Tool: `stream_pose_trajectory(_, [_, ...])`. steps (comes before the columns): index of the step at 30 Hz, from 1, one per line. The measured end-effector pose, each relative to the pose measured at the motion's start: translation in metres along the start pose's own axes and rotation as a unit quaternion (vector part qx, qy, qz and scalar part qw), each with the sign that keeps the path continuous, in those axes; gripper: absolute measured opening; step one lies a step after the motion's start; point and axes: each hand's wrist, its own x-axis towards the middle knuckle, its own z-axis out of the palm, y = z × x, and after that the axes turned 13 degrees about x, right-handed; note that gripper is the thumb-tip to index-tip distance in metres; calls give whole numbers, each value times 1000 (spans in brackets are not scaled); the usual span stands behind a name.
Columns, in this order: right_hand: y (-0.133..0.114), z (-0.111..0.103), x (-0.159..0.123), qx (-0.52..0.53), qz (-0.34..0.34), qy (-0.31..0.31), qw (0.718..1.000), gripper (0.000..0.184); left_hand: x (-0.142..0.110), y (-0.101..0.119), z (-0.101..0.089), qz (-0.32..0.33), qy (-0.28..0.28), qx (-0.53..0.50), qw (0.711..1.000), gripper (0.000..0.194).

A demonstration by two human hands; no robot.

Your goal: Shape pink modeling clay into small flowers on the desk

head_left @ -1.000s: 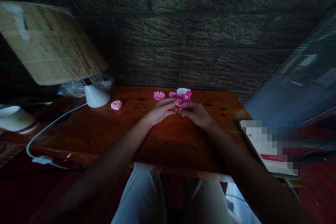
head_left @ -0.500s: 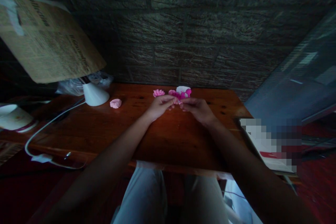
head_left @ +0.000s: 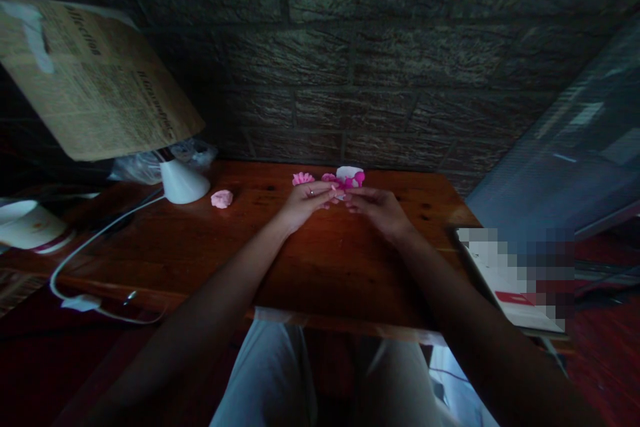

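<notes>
Over the far middle of the table my left hand (head_left: 304,205) and my right hand (head_left: 379,209) meet, fingertips nearly touching. Both are closed in a pinch around a small pale pink piece (head_left: 341,196), mostly covered by the fingers; its exact kind is too small to make out. Just beyond the left hand lies a pink petalled flower shape (head_left: 303,178). Bright magenta pieces (head_left: 359,178) sit behind the fingertips, partly hidden, with a white object (head_left: 349,171) at their back. Farther left, a crumpled light pink lump (head_left: 221,199) rests on the wood.
A lamp with a white base (head_left: 184,183) and newspaper-print shade (head_left: 110,80) stands at the left. Its white cord (head_left: 75,257) hangs over the front edge. A paper cup (head_left: 30,225) is at far left, a white-covered flat item (head_left: 500,267) at right. A stone wall (head_left: 400,60) closes the back.
My hands stay together in almost the same place, with only small finger movement. A ring on my left hand now shows more clearly. The view has shifted slightly.
</notes>
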Motion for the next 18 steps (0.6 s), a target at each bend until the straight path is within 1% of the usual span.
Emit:
stream_pose_trajectory(6, [3,-1,1,-18,10,-10,1000,29,0,-1,1,2,-3,-6,1000,42])
stream_pose_trajectory(10, [3,-3,3,-58,11,3,998,27,-2,2,3,8,25,-5,1000,32])
stream_pose_trajectory(13, [4,-4,3,-85,9,5,996,25,-2,5,4,4,44,-5,999,29])
stream_pose_trajectory(15, [5,-5,4,-93,8,4,996,24,-2,6,5,-2,43,-8,999,29])
stream_pose_trajectory(18, [7,-6,5,-98,6,7,995,25,-2,7,5,-18,23,-34,999,31])
